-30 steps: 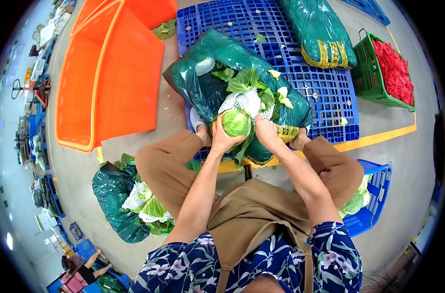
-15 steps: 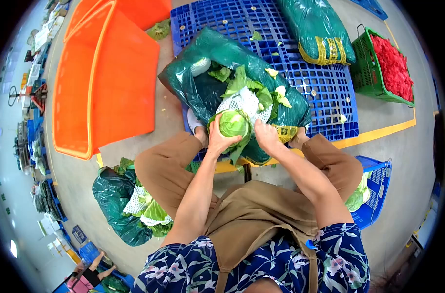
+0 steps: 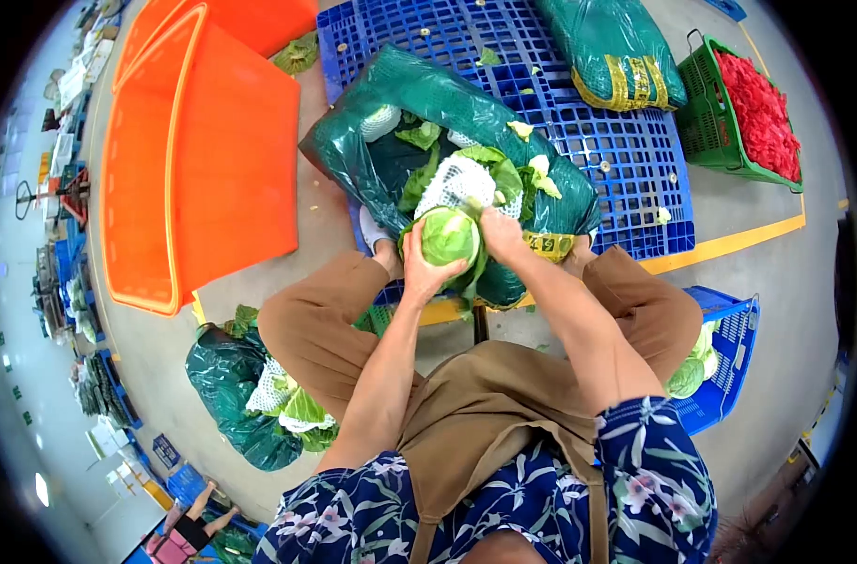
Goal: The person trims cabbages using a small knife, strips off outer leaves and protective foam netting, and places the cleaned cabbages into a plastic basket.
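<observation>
A pale green cabbage (image 3: pixel 449 235) sits in my left hand (image 3: pixel 426 273), whose fingers curl around its near left side. Close against the cabbage's right edge is my right hand (image 3: pixel 502 235), closed like a fist; what it grips, if anything, is hidden. Just beyond the cabbage lies a white foam net (image 3: pixel 458 183), with loose green leaves around it. Beneath all this spreads an opened dark green plastic bag (image 3: pixel 489 103). Another net-wrapped cabbage (image 3: pixel 381 122) shows inside the bag at its far left.
The bag lies on a blue plastic pallet (image 3: pixel 626 202). Orange bins (image 3: pixel 235 179) stand left; a full green bag (image 3: pixel 626 56) and a green crate (image 3: pixel 706 122) of red material are at right. By my knees are a bag of cabbages (image 3: pixel 226 376) and a blue basket (image 3: pixel 729 376).
My right hand has shifted slightly left and up, closer to the cabbage's edge. The foam net beyond has been uncovered more as leaves moved aside. My left hand keeps its hold.
</observation>
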{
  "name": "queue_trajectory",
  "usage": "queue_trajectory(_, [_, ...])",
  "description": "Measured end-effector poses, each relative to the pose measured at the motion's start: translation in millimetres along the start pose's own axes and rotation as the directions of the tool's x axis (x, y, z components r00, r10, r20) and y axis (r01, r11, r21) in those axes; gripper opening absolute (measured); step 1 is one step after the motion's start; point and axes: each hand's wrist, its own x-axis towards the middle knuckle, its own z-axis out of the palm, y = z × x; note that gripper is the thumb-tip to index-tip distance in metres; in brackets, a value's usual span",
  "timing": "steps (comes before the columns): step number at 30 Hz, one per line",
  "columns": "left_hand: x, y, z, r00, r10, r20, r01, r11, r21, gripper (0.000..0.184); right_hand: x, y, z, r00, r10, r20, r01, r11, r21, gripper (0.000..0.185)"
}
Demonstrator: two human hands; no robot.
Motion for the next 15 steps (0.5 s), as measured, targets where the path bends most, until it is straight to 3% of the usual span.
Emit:
queue_trajectory(2, [2.3, -20.2, -2.8, 0.999, 0.031, -0.009, -0.031, 0.993, -0.113, 0.098, 27.6, 19.0, 10.7, 0.990, 0.001, 0.140, -0.004, 1.000, 0.024, 0.014])
queue_trajectory(3, [11.9, -20.8, -5.1, 0.999, 0.007, 0.045, -0.001, 0.989, -0.151, 0.100, 29.2, 20.8, 9.1, 0.994, -0.009, 0.112, 0.004, 0.999, 0.048, 0.014])
queue_trajectory(6, [16.5, -18.3, -18.0, 0.955, -0.221, 0.196, 0.290, 0.828, -0.480, 0.101, 26.7, 33.4, 3.7, 0.995, -0.069, 0.068, 0.063, 0.995, 0.084, 0.013])
queue_trajectory(7, [20.0, -2.9, -31.7, 0.904, -0.327, 0.277, 0.426, 0.754, -0.500, 0.103, 23.4, 31.5, -17.4, 0.993, -0.069, 0.101, 0.059, 0.994, 0.097, 0.013])
queue_trajectory(10, [23.5, -18.6, -50.3, 0.841, -0.411, 0.351, 0.540, 0.605, -0.585, 0.093, 22.3, 26.0, -58.6, 0.998, 0.006, 0.064, -0.020, 0.974, 0.224, 0.014])
queue_trajectory(11, [23.7, -29.8, -51.8, 0.833, -0.408, 0.373, 0.550, 0.543, -0.635, 0.092, 22.9, 27.9, -62.2, 0.998, 0.044, -0.044, -0.028, 0.951, 0.308, 0.019])
queue_trajectory(14, [20.6, -70.3, -50.6, 0.823, -0.376, 0.426, 0.556, 0.380, -0.739, 0.091, -8.9, -30.4, -152.9, 0.976, 0.213, 0.054, -0.179, 0.629, 0.757, 0.031])
queue_trajectory(15, [17.4, -73.6, -49.6, 0.829, -0.355, 0.433, 0.547, 0.350, -0.760, 0.091, -12.6, -47.5, -157.9, 0.986, 0.151, 0.071, -0.151, 0.622, 0.768, 0.043])
